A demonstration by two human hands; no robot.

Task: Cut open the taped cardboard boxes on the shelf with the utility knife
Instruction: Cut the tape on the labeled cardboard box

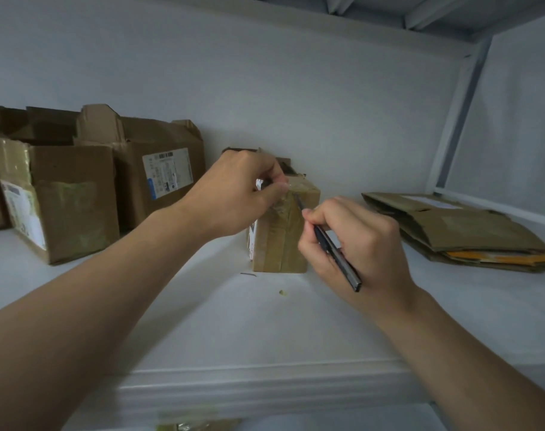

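A small taped cardboard box [283,241] stands upright in the middle of the white shelf [221,309]. My left hand [234,194] grips its top edge, thumb and fingers pinching the taped corner. My right hand [355,244] holds a slim black and silver utility knife [336,250] like a pen. The blade tip touches the tape at the box's upper front edge, just beside my left thumb.
Two larger opened boxes [59,197] [159,175] stand at the left against the wall. A pile of flattened cardboard [461,231] lies at the right near the shelf post [458,116]. Small scraps lie in front of the box. The shelf lip [265,381] runs along the front.
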